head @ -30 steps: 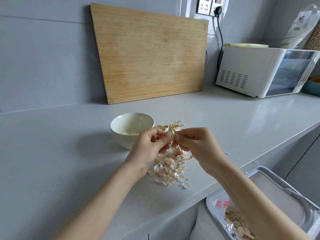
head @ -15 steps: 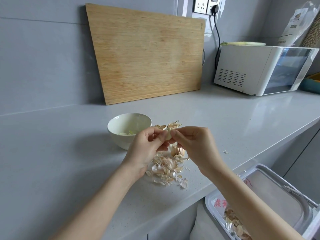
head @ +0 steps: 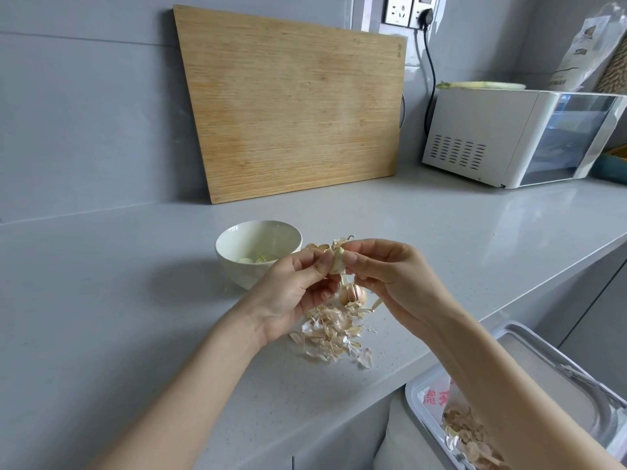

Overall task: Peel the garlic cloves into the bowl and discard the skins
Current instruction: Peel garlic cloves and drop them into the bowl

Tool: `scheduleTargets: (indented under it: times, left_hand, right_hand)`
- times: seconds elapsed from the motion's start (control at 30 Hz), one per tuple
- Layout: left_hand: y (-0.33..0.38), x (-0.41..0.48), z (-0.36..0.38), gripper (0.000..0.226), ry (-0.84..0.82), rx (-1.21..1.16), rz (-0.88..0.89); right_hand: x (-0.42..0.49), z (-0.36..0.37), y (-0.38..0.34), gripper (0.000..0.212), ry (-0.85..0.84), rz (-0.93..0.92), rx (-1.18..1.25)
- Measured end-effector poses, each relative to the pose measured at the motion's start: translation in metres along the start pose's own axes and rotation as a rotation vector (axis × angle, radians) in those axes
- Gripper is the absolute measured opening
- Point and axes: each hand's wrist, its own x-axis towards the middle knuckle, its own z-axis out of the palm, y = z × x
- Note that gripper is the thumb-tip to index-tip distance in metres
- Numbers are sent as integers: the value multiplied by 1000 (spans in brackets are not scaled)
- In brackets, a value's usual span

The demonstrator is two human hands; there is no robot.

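1. Head view: your left hand (head: 295,293) and right hand (head: 390,279) both pinch one garlic clove (head: 337,261) between thumb and fingertips. You hold it above the counter (head: 118,300), just right of the bowl (head: 234,271) and over the pile of skins (head: 330,330).
2. Your fingers cover most of the clove; only its pale middle and a curl of skin at the top show. The bowl's wall hides part of the peeled cloves (head: 247,260) inside. Your right forearm and the frame edge cut off the bin (head: 412,401).
3. Both forearms reach in from below, hands meeting with thumbs facing and the remaining fingers curled.
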Motion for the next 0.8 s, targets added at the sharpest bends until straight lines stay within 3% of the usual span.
scheduleTargets:
  times: [0.23,0.57,0.8]
  left_hand:
    - [3,2,-7,18,-51,78,-33]
    - [6,0,-11,15,-169,210,-104]
    - [2,4,-11,26,-131,155,-137]
  right_hand:
    - [0,-3,-6,16,35,41,-92]
    - [0,-10,-9,9,-58,201,-157]
    - [-3,-10,-4,10,-76,118,-198]
